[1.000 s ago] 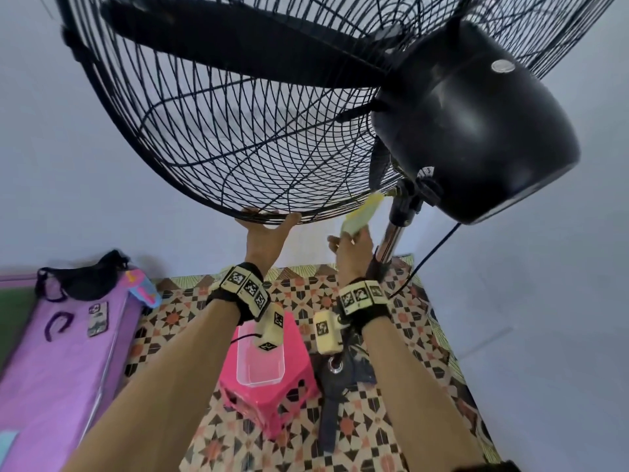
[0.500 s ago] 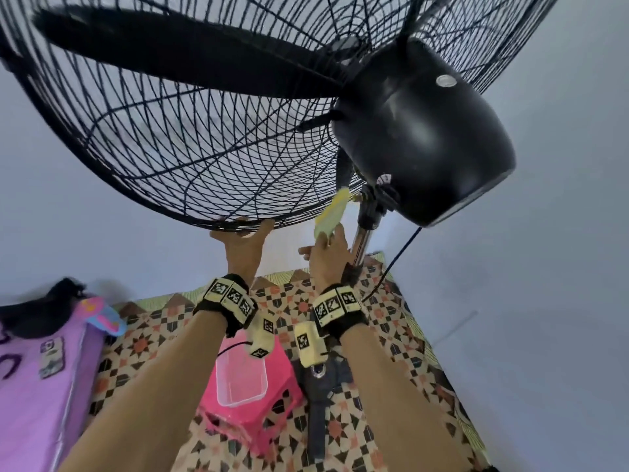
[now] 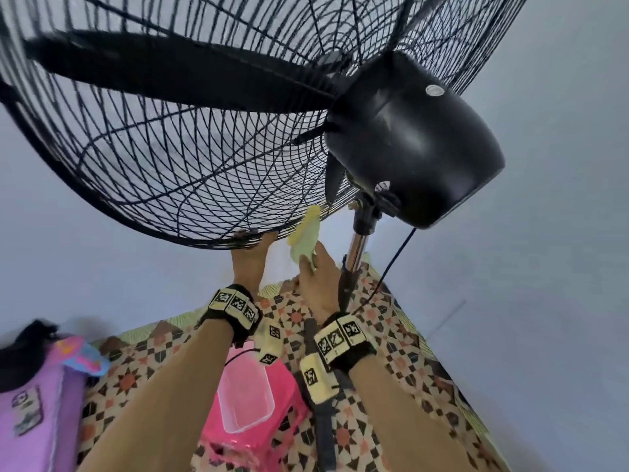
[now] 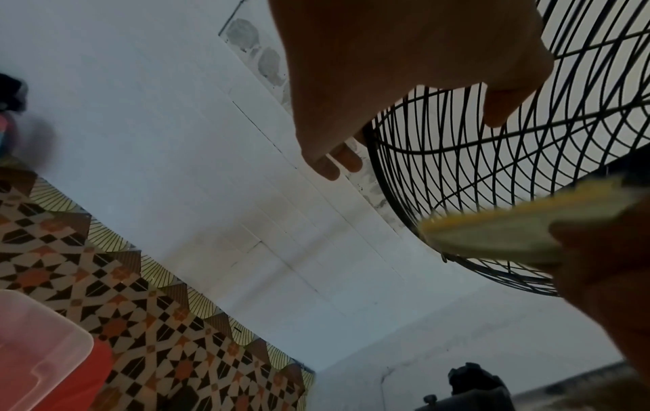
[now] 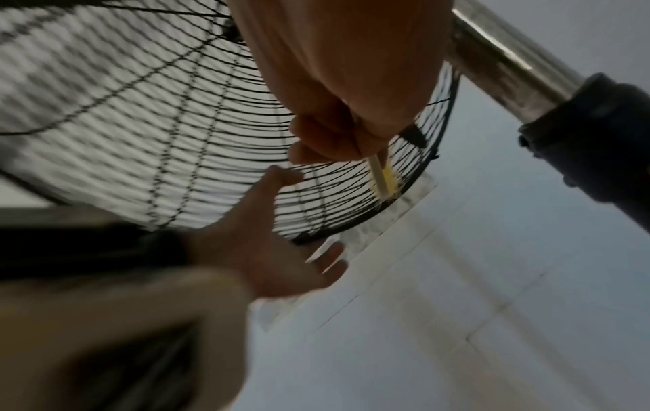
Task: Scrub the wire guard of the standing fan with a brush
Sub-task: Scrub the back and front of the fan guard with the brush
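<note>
The fan's black wire guard (image 3: 170, 165) fills the upper head view, seen from below. My left hand (image 3: 250, 253) holds its bottom rim, thumb on the wires and fingers behind the rim (image 5: 274, 250). My right hand (image 3: 318, 277) grips a yellow-green brush (image 3: 304, 238), whose bristles lie against the guard's lower wires just right of the left hand. The right wrist view shows the brush (image 5: 381, 178) tip on the guard (image 5: 176, 125) near the rim. In the left wrist view, the left hand (image 4: 387, 83) is on the guard (image 4: 492, 166), with the blurred brush (image 4: 510, 228) at the right.
The black motor housing (image 3: 415, 141) hangs right of the guard on a chrome pole (image 3: 357, 247), with a black cord (image 3: 394, 260) trailing down. Below my arms a pink stool (image 3: 272, 420) carries a clear plastic tub (image 3: 245, 396). A purple mat (image 3: 34, 403) lies left.
The brush has slid down the lower wires toward the rim and closer to my left hand. The left hand has stayed on the rim. The head view has shifted.
</note>
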### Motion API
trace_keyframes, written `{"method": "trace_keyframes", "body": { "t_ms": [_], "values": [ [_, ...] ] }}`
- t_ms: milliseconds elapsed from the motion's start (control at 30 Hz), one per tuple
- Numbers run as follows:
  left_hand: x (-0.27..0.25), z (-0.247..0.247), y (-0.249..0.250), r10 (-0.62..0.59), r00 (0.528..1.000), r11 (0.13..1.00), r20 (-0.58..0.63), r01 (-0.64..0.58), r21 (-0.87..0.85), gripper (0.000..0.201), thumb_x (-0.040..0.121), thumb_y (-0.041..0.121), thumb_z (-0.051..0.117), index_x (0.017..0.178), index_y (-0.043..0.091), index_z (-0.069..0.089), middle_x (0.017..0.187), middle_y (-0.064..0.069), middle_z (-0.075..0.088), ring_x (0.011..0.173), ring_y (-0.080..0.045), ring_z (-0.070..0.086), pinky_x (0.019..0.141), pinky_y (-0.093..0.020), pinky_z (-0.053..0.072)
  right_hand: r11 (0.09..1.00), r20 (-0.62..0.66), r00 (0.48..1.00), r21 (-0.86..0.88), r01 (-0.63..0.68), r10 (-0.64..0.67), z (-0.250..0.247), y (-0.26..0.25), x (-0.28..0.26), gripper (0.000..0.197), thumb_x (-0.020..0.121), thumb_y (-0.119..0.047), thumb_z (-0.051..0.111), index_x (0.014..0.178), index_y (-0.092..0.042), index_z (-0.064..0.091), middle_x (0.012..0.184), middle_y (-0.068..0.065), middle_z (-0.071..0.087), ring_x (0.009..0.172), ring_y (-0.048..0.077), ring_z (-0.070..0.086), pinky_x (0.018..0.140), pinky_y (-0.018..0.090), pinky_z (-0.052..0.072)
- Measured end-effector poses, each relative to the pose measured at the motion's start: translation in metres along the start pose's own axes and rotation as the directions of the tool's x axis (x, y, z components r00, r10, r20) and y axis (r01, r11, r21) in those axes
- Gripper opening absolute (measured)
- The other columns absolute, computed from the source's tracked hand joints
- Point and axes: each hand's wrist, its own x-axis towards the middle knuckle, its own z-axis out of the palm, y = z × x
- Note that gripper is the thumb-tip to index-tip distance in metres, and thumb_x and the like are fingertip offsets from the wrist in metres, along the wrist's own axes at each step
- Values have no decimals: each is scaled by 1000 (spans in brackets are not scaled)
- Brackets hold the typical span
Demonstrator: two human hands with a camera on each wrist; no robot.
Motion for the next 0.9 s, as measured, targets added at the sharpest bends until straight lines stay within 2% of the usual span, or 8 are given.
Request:
{"method": "trace_keyframes", "body": {
  "t_ms": [100, 200, 267, 367, 500, 633, 733, 900],
  "values": [
    [-4, 1, 1, 30, 999, 1000, 25, -30, 10, 50, 85, 25, 83, 125, 6, 59, 115, -3, 69, 101, -15, 64, 94, -36, 45, 994, 50, 996, 89, 67, -72, -6, 0, -27, 19, 107, -16, 46, 123, -13, 56, 102, 7, 68, 51, 14, 66, 46, 29, 52],
    [-8, 1, 1, 34, 999, 999, 22, -34, 29, 56, 88, 27, 82, 132, 10, 53, 124, -3, 62, 112, -22, 57, 97, -33, 40, 992, -119, 992, 124, -33, 48, -19, -9, -5, 13, 108, -14, 45, 120, -14, 50, 111, 11, 67, 53, 11, 70, 45, 20, 50],
    [-11, 1, 3, 42, 999, 999, 18, -42, 29, 47, 90, 25, 81, 126, 15, 52, 116, 3, 61, 111, -20, 55, 100, -32, 38, 983, -212, 968, 153, -105, 136, -21, -18, 21, 23, 108, -12, 43, 130, -10, 49, 120, 10, 65, 56, 12, 72, 45, 20, 49],
    [-15, 1, 9, 45, 999, 999, 21, -45, 18, 41, 92, 20, 78, 119, 19, 47, 106, 10, 58, 106, -16, 51, 99, -29, 37, 993, -151, 984, 82, -79, 91, -14, -25, 23, 29, 106, -12, 44, 134, -9, 51, 125, 11, 67, 56, 15, 73, 44, 23, 49],
    [-13, 2, 8, 89, 996, 995, 11, -89, 32, 50, 90, 21, 80, 132, 14, 54, 126, 2, 60, 113, -17, 54, 111, -37, 40, 998, 30, 999, 59, 24, -26, -25, -28, -17, 18, 107, -16, 47, 124, -17, 54, 114, 9, 67, 55, 17, 71, 45, 23, 49],
    [-12, 4, 6, 108, 994, 993, 10, -108, 37, 54, 91, 22, 80, 137, 13, 53, 129, 1, 60, 117, -18, 54, 111, -33, 38, 991, -165, 982, 113, -78, 96, -35, -35, 4, 13, 107, -11, 43, 117, -16, 50, 96, 10, 70, 53, 15, 71, 43, 26, 53],
    [-8, 1, 9, 86, 996, 994, 22, -87, 70, 54, 90, 25, 80, 135, 13, 53, 128, 0, 59, 117, -19, 53, 110, -34, 37, 989, -228, 967, 117, -87, 112, -25, -42, 21, 24, 107, -10, 42, 130, -12, 49, 86, -4, 69, 56, 19, 73, 48, 33, 57],
    [-11, 0, 7, 86, 996, 995, 38, -88, 51, 44, 91, 25, 79, 126, 21, 52, 126, 2, 59, 117, -18, 53, 104, -31, 36, 997, -73, 997, 79, 17, -12, -11, -39, -12, 28, 107, -16, 46, 134, -16, 52, 118, 3, 67, 55, 18, 72, 44, 23, 47]
  ]
}}
